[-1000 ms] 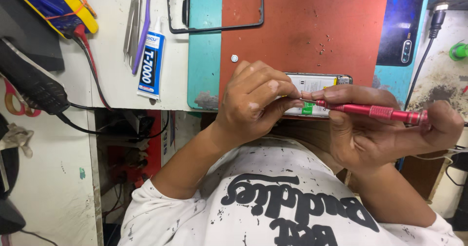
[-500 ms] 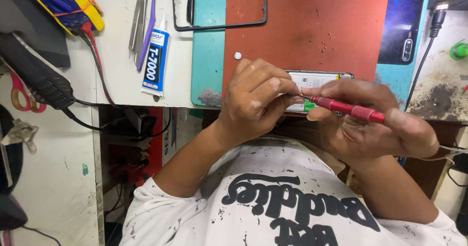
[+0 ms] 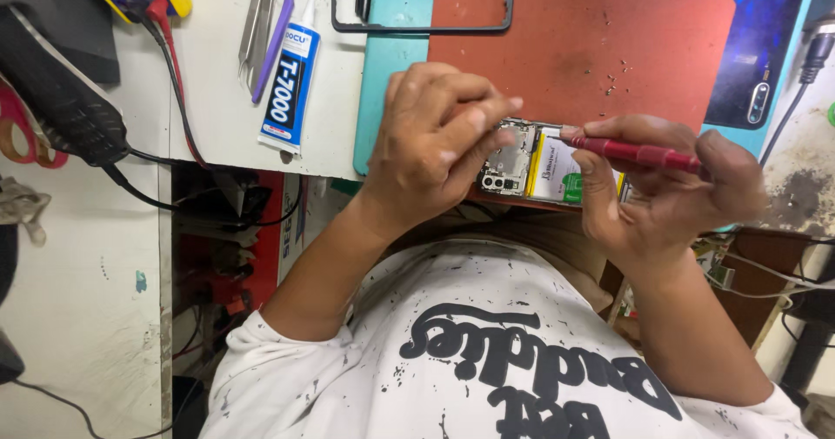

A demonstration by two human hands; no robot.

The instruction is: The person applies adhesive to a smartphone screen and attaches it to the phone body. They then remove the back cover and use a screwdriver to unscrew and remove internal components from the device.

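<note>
- Black cables and a white-and-blue glue tube lie well left of the red-brown mat, beside metal tweezers.
- The left hand grips the camera end of the opened phone at the mat's near edge, fingers curled over it.
- The phone's board and white battery now show; half a second ago the left hand covered most of it.
- The right hand pinches a red screwdriver, now drawn closer, its tip touching the phone near the battery's top edge, so the tool looks engaged.
- A dark blue phone back cover lies right of the mat.
</note>
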